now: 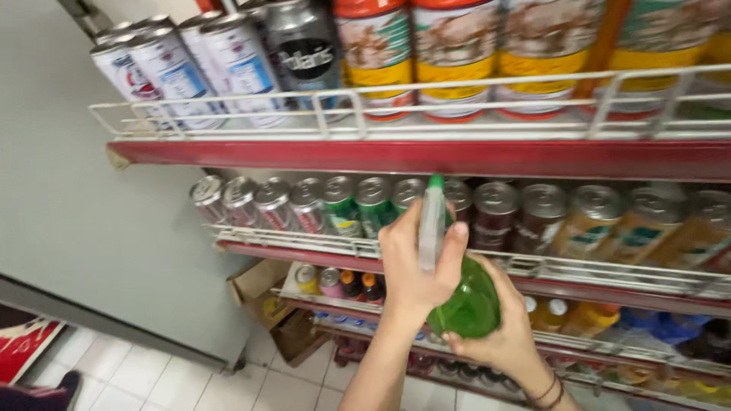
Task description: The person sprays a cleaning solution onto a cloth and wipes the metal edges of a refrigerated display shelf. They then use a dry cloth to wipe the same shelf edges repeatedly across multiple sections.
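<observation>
Before wire shelves (472, 262), 2 hands (415, 262) grip a round, seemingly plastic green bottle (466, 304).

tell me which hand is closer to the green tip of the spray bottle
Left. The left hand grips the bottle's pale neck just under the green tip. The right hand cups the round green body of the spray bottle from below, farther from the tip.

Left hand (415, 262) grips sprayer head | right hand (499, 335) cups green spray bottle (466, 304) | canned-drink shelves (426, 156) behind
</observation>
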